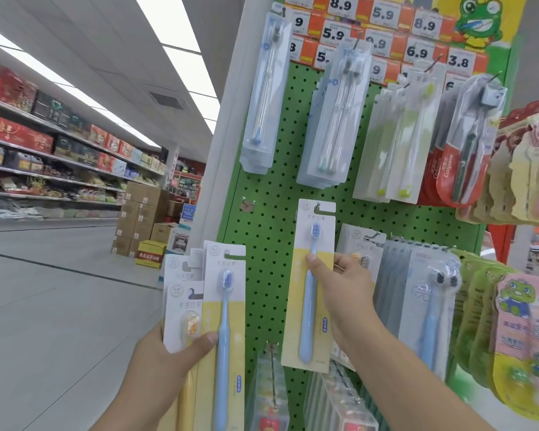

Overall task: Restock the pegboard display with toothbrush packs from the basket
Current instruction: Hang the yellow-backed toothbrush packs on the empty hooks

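Observation:
My right hand (343, 284) grips a white-and-yellow pack with a blue toothbrush (308, 306) against the green pegboard (271, 213). The pack's top slot sits at a metal hook (317, 207). My left hand (171, 359) holds a stack of toothbrush packs (206, 306) low at the left; the front one is another blue toothbrush pack, with smaller packs behind it. An empty hook (247, 203) sticks out to the left of the pack being hung. No basket is in view.
Clear twin-brush packs (333, 119), green packs (399, 141) and red Colgate packs (458, 163) hang above. Grey packs (395, 275) and frog-printed packs (526, 331) hang at the right. Price tags (383, 26) line the top. An aisle with shelves (44, 157) and cartons (140, 213) lies left.

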